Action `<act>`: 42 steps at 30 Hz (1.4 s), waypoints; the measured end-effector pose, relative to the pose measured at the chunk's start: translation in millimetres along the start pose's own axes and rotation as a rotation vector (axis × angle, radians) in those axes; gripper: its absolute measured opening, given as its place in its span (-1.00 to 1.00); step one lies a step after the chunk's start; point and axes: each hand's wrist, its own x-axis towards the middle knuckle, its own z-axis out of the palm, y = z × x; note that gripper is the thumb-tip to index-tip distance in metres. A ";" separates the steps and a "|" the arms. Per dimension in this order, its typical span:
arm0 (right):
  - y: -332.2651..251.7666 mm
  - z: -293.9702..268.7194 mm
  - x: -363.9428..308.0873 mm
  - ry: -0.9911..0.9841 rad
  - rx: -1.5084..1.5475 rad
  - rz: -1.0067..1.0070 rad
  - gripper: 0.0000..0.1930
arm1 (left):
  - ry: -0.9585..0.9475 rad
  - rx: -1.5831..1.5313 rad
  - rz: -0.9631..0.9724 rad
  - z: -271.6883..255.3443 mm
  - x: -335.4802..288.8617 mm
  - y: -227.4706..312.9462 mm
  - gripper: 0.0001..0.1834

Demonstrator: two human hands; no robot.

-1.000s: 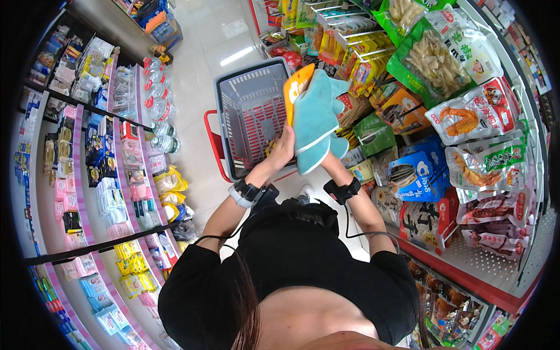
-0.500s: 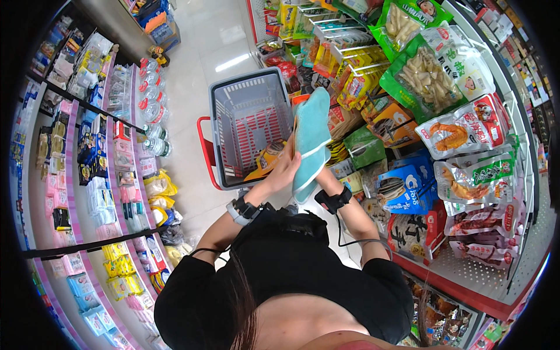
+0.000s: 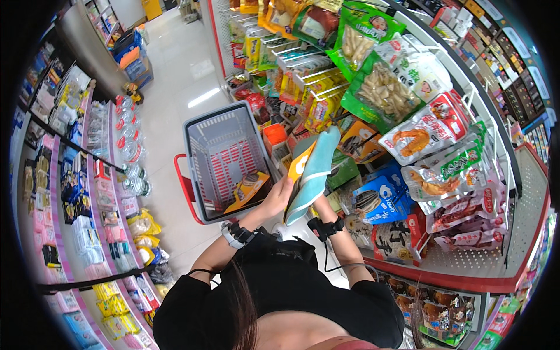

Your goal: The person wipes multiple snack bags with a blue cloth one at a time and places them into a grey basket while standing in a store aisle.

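My left hand (image 3: pixel 279 195) is closed on the lower edge of a flat orange-yellow snack bag (image 3: pixel 300 162), held upright in front of me. Against the bag's right side lies a folded teal cloth (image 3: pixel 318 169) with white edging. My right hand is behind that cloth, and only the wrist with its black band (image 3: pixel 325 227) shows, so its fingers are hidden. Just left of my hands stands a grey shopping basket (image 3: pixel 188 137) with a red handle (image 3: pixel 185 189). Inside it, near the close right corner, lies another orange-yellow bag (image 3: pixel 251 188).
On the right, a rack of hanging snack bags (image 3: pixel 385 90) reaches close to my right arm, above a red-edged shelf (image 3: pixel 461 284). Large water bottles (image 3: pixel 129 134) line the floor at left beside shelves of packaged goods (image 3: pixel 105 204). A tiled aisle (image 3: pixel 181 70) runs ahead.
The view has swung, shifting the basket left and lower in it. The teal cloth has tilted and come lower, showing more of the orange-yellow bag in my left hand.
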 end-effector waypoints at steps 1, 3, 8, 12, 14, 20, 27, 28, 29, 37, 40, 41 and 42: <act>3.9 -6.6 -6.1 0.015 0.079 0.064 -0.64 | -0.063 -0.025 -0.021 2.1 4.3 -1.9 -0.43; -63.6 -6.0 -3.9 -0.028 -0.266 -0.099 -0.55 | -0.014 -0.069 0.030 12.3 13.5 -10.6 -0.40; -62.3 -9.7 -13.3 0.008 -0.409 -0.221 -0.48 | -0.028 -0.093 0.016 28.5 23.5 -10.1 -0.35; -41.9 -42.5 -14.8 0.070 -0.346 0.042 -0.54 | -0.061 -0.040 -0.007 33.0 27.1 9.1 -0.46; -34.8 -50.1 -17.5 0.089 -0.295 0.097 -0.54 | -0.039 -0.002 0.014 23.7 27.5 13.2 -0.53; -31.7 -79.7 -40.1 0.180 -0.281 0.167 -0.54 | 0.150 0.073 0.270 -11.0 53.0 13.6 -0.66; -33.6 -97.1 -71.1 0.301 -0.315 0.211 -0.55 | -0.025 0.008 0.223 -20.8 83.6 14.2 -0.70; -33.9 -96.8 -73.5 0.315 -0.315 0.213 -0.55 | -0.060 0.028 0.216 -20.5 85.4 16.8 -0.69; -33.4 -98.0 -74.3 0.332 -0.316 0.203 -0.55 | -0.096 0.047 0.211 -19.7 88.5 19.8 -0.69; -38.8 -113.7 -111.0 0.462 -0.363 0.243 -0.55 | -0.161 0.042 0.272 14.2 121.7 10.2 -0.72; -42.3 -123.3 -130.0 0.501 -0.396 0.272 -0.55 | -0.226 -0.157 0.135 17.1 119.7 10.3 -0.73; -41.9 -126.6 -131.2 0.515 -0.406 0.277 -0.55 | -0.225 -0.146 0.136 17.5 120.5 5.7 -0.73; -42.6 -128.6 -135.1 0.530 -0.417 0.284 -0.55 | -0.222 -0.135 0.137 18.0 118.8 0.7 -0.73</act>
